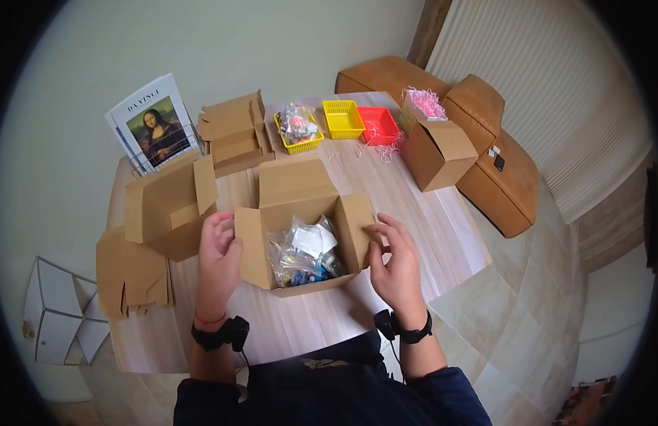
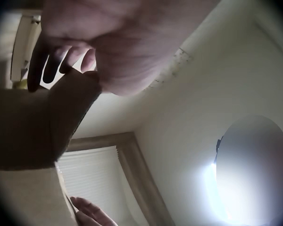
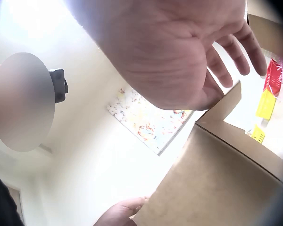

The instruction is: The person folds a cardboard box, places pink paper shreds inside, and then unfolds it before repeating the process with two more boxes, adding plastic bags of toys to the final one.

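An open cardboard box (image 1: 299, 290) stands at the front of the table, its back flap raised and its side flaps spread. Inside lie clear plastic bags (image 1: 304, 248) with white and blue contents. My left hand (image 1: 221, 259) is at the left flap (image 1: 251, 247), fingers loosely bent; in the left wrist view the thumb of this hand (image 2: 127, 42) meets the flap edge (image 2: 75, 101). At the right flap (image 1: 358, 227) is my right hand (image 1: 398, 273). The right wrist view shows that hand (image 3: 165, 52) with fingers spread and thumb against the flap (image 3: 226, 103).
Left of the box are another open box (image 1: 155, 206) and flattened cardboard (image 1: 127, 277). Behind stand a magazine rack (image 1: 158, 131), a cardboard tray (image 1: 237, 135), yellow baskets (image 1: 343, 119) and a red one (image 1: 379, 126). A closed box (image 1: 439, 155) is at the right edge.
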